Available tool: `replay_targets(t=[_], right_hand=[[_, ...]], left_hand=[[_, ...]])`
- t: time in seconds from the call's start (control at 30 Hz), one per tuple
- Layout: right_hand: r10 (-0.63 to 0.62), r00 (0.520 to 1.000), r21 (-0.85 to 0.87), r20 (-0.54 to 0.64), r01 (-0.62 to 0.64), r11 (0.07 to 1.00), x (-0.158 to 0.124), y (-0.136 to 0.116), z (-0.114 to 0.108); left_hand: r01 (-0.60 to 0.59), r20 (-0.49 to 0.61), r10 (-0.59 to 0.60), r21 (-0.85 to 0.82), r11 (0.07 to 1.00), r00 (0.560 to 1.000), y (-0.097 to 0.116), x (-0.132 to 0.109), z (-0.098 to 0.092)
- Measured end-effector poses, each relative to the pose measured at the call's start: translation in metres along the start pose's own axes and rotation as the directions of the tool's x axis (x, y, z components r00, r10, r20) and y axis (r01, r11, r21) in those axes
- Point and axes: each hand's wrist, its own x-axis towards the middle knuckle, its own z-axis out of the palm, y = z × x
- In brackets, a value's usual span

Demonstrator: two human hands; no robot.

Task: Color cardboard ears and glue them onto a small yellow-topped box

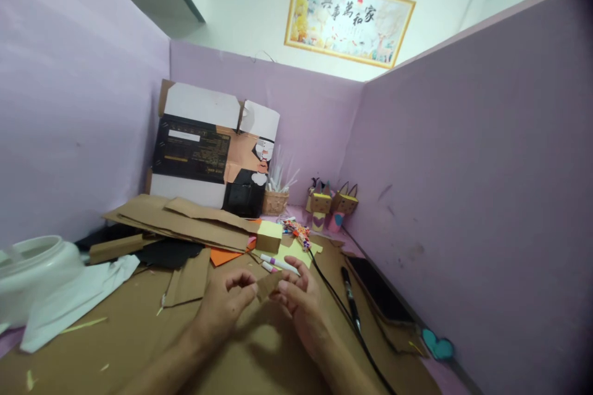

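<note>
A small piece of brown cardboard (267, 286) is held between my two hands, above the cardboard-covered table. My left hand (227, 299) pinches its left end between thumb and fingers. On the other end, my right hand (301, 296) grips with the thumb in front and its forefinger raised. Just beyond my hands lie white markers with purple bands (278, 263). A small cardboard box with a pale yellow top (269, 236) stands behind them, beside yellow paper (296, 253) and orange paper (227, 256).
Flat cardboard strips (185, 222) are stacked at the back left, before a flattened printed box (204, 154). A white jar (37, 278) stands left. To the right are a pen (351, 296), a black cable (333, 296) and a dark tablet-like slab (382, 290). Cardboard figures (320, 203) stand behind.
</note>
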Motion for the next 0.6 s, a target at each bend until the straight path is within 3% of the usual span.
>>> replay_targets(t=[0.13,0.3,0.43,0.6], right_hand=[[-0.105,0.994,-0.076,-0.040,0.102,0.992,0.0005,0.0006,-0.0002],[-0.215,0.977,-0.168,-0.004,0.211,0.963,-0.0008,-0.0023,0.0008],[-0.220,0.974,-0.196,0.059,0.227,0.954,-0.0040,-0.0043,0.0041],[-0.201,0.976,-0.256,0.081,0.216,0.942,-0.0057,-0.0022,0.0052]], left_hand=[[-0.154,0.026,0.152,0.209,0.966,0.988,0.0000,-0.0050,0.0023],[-0.205,0.044,0.200,0.258,0.944,0.979,0.0006,-0.0072,0.0028],[-0.187,0.034,0.184,0.238,0.953,0.982,0.0013,-0.0090,0.0040],[-0.259,0.081,0.246,0.307,0.916,0.966,0.0007,-0.0096,0.0036]])
